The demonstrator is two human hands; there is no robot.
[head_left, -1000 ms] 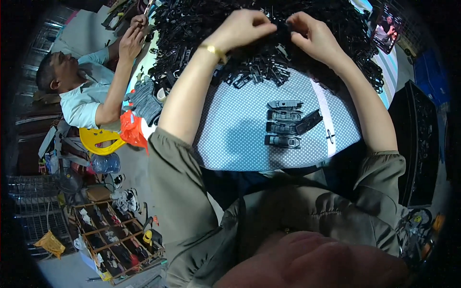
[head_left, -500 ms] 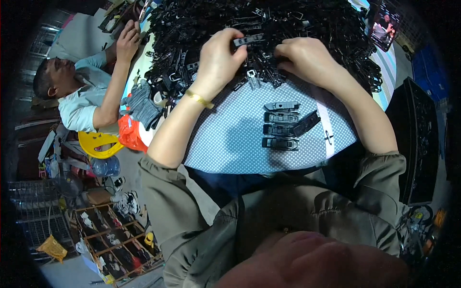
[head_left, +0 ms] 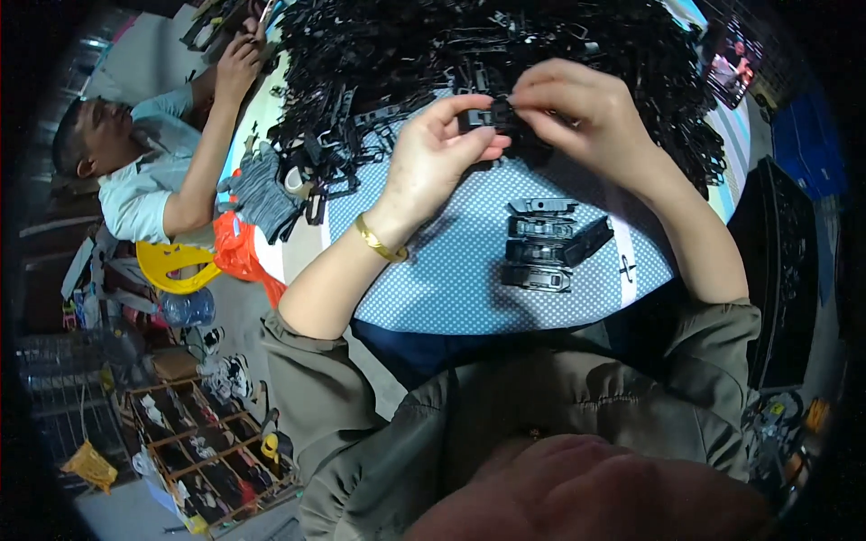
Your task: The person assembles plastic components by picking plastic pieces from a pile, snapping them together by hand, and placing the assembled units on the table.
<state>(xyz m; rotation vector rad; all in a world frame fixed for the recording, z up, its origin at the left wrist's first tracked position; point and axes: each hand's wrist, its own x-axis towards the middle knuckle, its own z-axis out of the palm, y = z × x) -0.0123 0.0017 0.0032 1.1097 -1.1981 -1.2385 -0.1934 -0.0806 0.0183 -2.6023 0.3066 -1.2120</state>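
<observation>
Above the near part of the table, my left hand is closed on a narrow black plastic part, held between thumb and fingers. My right hand meets it from the right. Its thumb and fingertips are pinched on a small black plastic piece at the part's right end; I cannot tell whether the two are joined. Nearer to me lie several assembled-looking black parts in a short column, with one slanted black part at their right.
A big heap of black plastic pieces covers the far table. On the dotted cloth lies a tiny black piece. At left are a grey glove, a red bag, a yellow stool and a seated person.
My hands have come together over the near edge of the heap. The left one has brought its part right and nearer; the right one has lifted off the heap with a small piece.
</observation>
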